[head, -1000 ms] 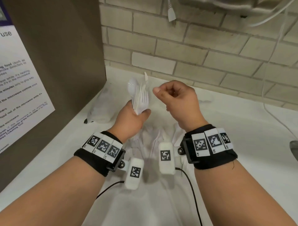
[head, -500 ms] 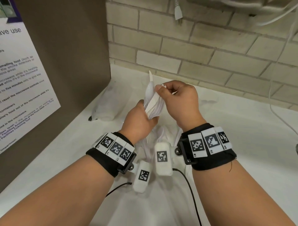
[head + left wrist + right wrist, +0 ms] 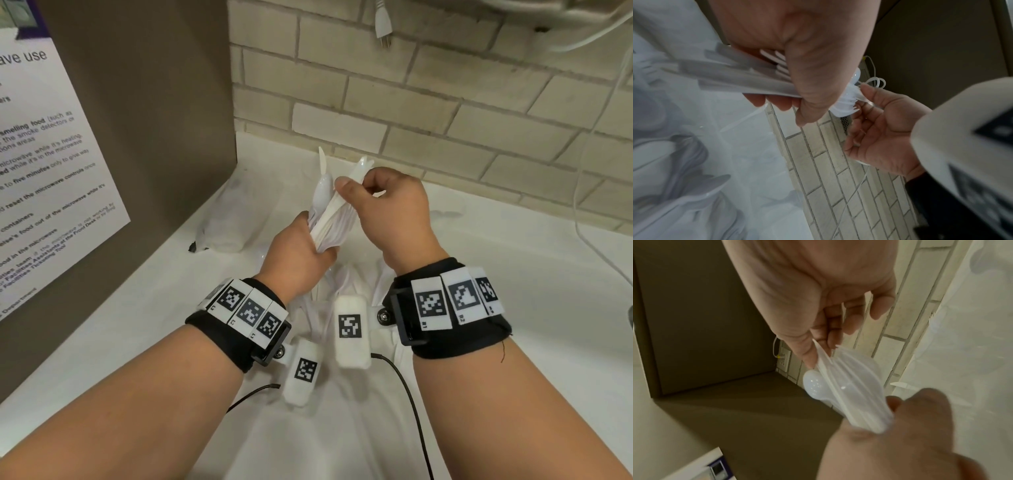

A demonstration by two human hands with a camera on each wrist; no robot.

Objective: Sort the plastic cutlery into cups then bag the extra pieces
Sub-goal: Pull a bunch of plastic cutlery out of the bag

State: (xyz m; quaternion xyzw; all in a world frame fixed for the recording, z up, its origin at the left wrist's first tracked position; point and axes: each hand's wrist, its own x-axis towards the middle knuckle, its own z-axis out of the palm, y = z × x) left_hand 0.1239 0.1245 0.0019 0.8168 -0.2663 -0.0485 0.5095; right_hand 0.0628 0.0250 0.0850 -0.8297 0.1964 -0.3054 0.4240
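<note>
1. You are gripping a bundle of white plastic cutlery (image 3: 325, 219) in your left hand (image 3: 298, 253), fingers wrapped round the handles, holding it up above the white counter (image 3: 513, 274).
2. The top ends are fanning out above your fist; a spoon (image 3: 323, 192) is showing at the left of the bundle, and a pointed piece is sticking up behind it.
3. Your right hand (image 3: 390, 209) is pinching the top of one piece in the bundle between thumb and fingers; the other fingers are curling loosely.
4. In the left wrist view, the handles are sticking out below your left hand (image 3: 797, 48), and fork prongs are showing just beside the palm.
5. In the right wrist view, your right thumb is pressing on a thin flat piece beside the spoon (image 3: 813, 386); which kind of piece it is, you cannot tell.
6. More white cutlery (image 3: 356, 284) is lying on the counter under your wrists.
7. A clear plastic bag (image 3: 233, 219) is lying on the counter to the left, near the brown panel (image 3: 144, 102).
8. A printed notice (image 3: 41, 171) is hanging on that panel, and a brick wall (image 3: 445, 102) is standing behind the counter.
</note>
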